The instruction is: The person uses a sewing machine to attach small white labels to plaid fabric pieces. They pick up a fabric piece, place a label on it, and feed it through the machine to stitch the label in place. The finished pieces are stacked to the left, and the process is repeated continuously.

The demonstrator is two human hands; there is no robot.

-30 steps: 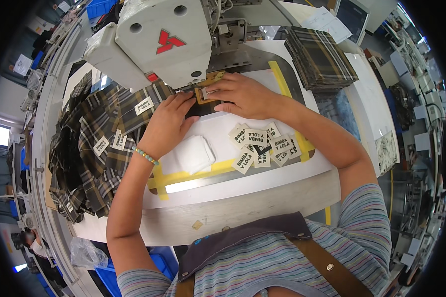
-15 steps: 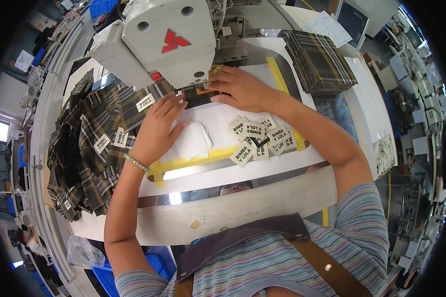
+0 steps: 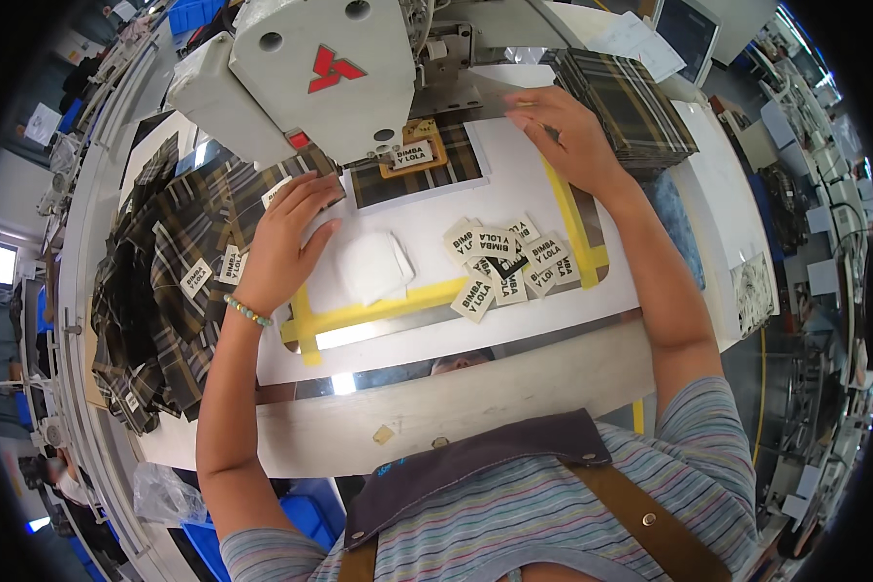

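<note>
Dark plaid panel (image 3: 463, 167) lies flat under the white sewing machine head (image 3: 330, 112); a printed pale label (image 3: 413, 154) sits on it inside an orange frame (image 3: 440, 147). Left hand (image 3: 296, 218) over the edge of the loose plaid pieces (image 3: 179, 320), fingers near one another, thumb apart; contact unclear. Right hand (image 3: 577, 145) right of the panel, fingers extended, thumb apart, holding nothing visible. Loose labels (image 3: 495, 242) heaped nearer the person; folded plaid stack (image 3: 635, 116) beyond the right hand.

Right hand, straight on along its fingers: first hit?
Likely the perforated metal plate at the sewing machine head: the right hand points left toward it. Depth is unclear from one view; it might pass above.
</note>
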